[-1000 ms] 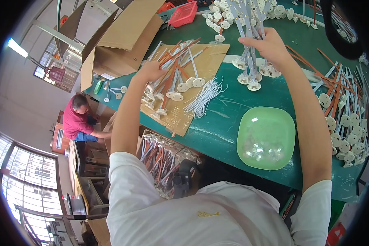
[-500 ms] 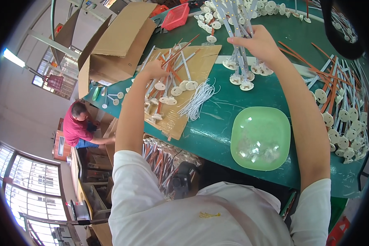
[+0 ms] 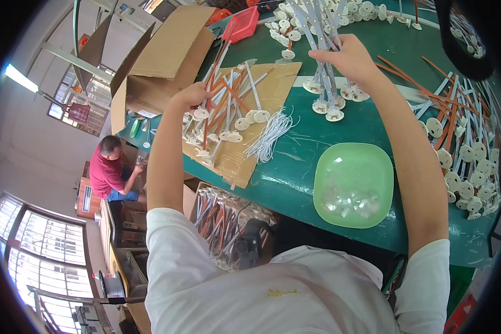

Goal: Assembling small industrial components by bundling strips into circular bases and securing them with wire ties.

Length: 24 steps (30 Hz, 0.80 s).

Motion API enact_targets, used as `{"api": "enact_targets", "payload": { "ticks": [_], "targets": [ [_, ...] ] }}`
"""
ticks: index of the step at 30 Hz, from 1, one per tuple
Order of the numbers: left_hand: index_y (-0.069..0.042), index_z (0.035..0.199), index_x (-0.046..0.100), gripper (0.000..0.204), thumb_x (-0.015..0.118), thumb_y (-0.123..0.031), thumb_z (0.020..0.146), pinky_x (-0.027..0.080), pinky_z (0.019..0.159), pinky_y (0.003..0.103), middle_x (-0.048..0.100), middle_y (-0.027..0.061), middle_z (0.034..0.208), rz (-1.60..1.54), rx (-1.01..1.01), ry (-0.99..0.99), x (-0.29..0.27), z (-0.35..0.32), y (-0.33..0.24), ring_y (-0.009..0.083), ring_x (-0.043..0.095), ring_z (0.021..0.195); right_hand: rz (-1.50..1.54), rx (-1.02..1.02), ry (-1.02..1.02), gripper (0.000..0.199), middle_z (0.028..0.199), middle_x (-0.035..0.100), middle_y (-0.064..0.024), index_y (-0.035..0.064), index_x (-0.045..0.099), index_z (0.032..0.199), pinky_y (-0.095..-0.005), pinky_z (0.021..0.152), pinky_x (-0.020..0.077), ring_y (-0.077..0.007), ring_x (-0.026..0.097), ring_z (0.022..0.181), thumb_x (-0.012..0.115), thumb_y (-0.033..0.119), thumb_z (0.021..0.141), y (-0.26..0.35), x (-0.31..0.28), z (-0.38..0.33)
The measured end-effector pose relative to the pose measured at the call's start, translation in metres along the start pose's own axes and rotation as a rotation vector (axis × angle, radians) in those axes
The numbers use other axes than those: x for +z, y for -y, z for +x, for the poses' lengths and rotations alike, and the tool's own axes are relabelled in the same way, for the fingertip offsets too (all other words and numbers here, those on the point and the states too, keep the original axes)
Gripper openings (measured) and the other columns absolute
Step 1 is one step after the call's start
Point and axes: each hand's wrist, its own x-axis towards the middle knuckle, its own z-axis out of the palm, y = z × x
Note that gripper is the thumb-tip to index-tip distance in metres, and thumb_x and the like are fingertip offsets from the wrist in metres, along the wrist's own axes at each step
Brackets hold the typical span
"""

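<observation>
My right hand (image 3: 352, 58) is closed round a bundle of pale LED strips (image 3: 320, 47). Their round white end discs (image 3: 334, 115) hang down at the green table. At the left, my left hand (image 3: 192, 97) is closed on some strips at the edge of a pile, with a white disc just below its fingers; which strips it grips is partly hidden. That pile of orange and white strips (image 3: 236, 94) with round discs lies on a flat cardboard sheet (image 3: 284, 80). Beside it rests a bunch of thin white wires (image 3: 270, 136).
A green square bowl (image 3: 353, 161) with small clear pieces stands near the front edge. More strips with discs (image 3: 467, 150) are heaped at the right. An open cardboard box (image 3: 161, 50) and a red basket (image 3: 240, 25) stand far left. Another person (image 3: 114, 170) sits at the left.
My left hand has moved left with strips, and strips near it now stand more upright. My right hand and its bundle have hardly moved. The other person has drawn an arm in.
</observation>
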Motion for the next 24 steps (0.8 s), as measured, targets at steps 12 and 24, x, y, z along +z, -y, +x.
{"api": "enact_targets", "payload": {
  "ticks": [12,24],
  "targets": [
    [-0.005,0.087,0.053,0.019,0.049,-0.021,0.097,0.043,0.052,0.025,0.055,0.0016,0.065,-0.011,0.322,-0.337,-0.045,-0.071,-0.028,0.0105,0.054,0.056,-0.032,0.016,-0.005,0.031,0.075,0.064,-0.0050,0.0015,0.067,0.085,-0.0299,0.069,0.0439,-0.0135,0.057,0.070,0.075,0.030,0.074,0.005,0.001,0.000],
    [-0.004,0.083,0.046,0.019,0.044,-0.014,0.099,0.035,0.053,0.023,0.048,-0.0004,0.064,-0.458,1.109,-0.522,0.064,-0.101,-0.133,0.0070,0.045,0.058,-0.058,-0.011,0.003,0.038,0.078,0.068,-0.0064,0.0065,0.073,0.090,-0.0307,0.068,0.0490,-0.0154,0.062,0.071,0.076,0.036,0.067,-0.005,-0.007,0.006]
  ]
}}
